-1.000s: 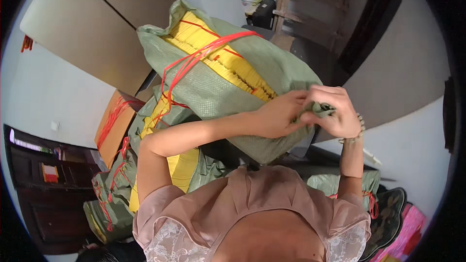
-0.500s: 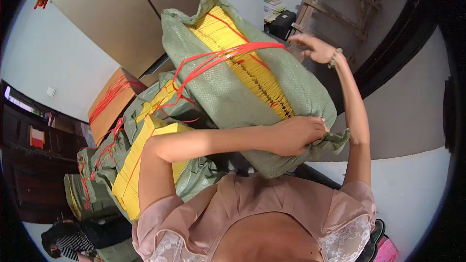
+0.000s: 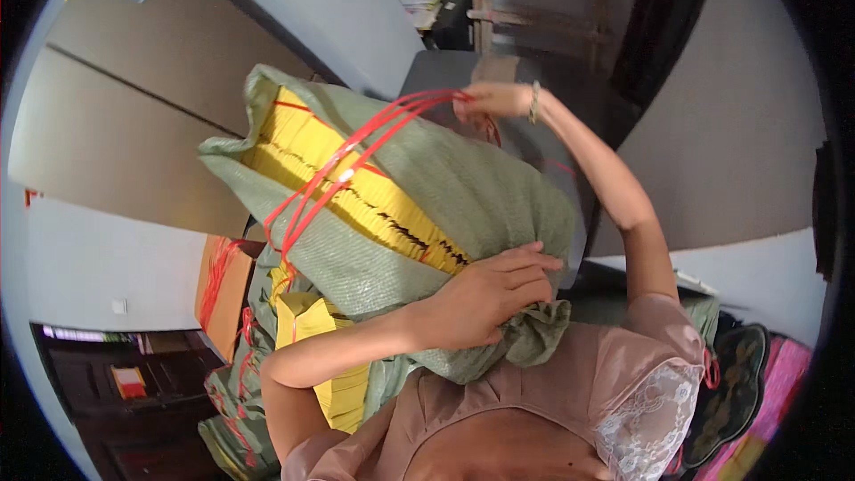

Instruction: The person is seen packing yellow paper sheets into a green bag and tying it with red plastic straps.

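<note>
One green sack [image 3: 499, 178], red string [image 3: 346, 175] already looped across, edges unclosed over yellow paper [image 3: 312, 135]; right hand [image 3: 492, 100] gripping string, left hand [image 3: 476, 298], fingers extended, on near end.

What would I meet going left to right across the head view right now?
Small white wall plate → cardboard box → lower yellow stack → left hand → pink cloth.

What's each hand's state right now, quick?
Left hand: open, resting on the green woven sack.
Right hand: closed, holding the red cord strands.
</note>
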Demonstrator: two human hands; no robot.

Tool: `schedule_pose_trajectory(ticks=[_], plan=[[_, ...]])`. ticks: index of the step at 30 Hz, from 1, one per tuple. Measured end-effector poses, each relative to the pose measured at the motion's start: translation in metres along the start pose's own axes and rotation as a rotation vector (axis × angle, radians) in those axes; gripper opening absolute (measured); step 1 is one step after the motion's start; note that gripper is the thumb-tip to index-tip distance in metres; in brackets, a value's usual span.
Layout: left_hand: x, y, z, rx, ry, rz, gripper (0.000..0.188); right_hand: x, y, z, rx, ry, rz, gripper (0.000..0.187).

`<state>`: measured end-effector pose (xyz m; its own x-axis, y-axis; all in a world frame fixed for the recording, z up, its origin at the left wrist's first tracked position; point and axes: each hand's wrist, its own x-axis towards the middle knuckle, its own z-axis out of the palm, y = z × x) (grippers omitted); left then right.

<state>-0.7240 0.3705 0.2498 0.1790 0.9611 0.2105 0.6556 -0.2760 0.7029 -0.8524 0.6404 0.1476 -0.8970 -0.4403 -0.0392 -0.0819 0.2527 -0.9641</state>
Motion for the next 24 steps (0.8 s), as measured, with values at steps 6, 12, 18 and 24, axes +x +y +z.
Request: schedule_pose_trajectory(ticks=[6,12,18,24], plan=[[0.004,0.005,-0.008,-0.041,-0.076,-0.063,0.05,-0.035,-0.055,-0.042,0.013,0.119,0.032,0.031],[0.0,-0.002,0.001,-0.066,-0.058,-0.049,0.054,-0.079,-0.136,-0.041,-0.212,0.209,0.01,0.025],[-0.012,-0.011,0.004,-0.005,0.112,-0.021,0.045,-0.111,-0.246,0.031,-0.627,0.323,-0.233,0.025],[-0.006,-0.022,0.02,0.248,0.214,0.11,0.044,-0.092,-0.205,0.017,-0.489,0.323,-0.064,0.027]])
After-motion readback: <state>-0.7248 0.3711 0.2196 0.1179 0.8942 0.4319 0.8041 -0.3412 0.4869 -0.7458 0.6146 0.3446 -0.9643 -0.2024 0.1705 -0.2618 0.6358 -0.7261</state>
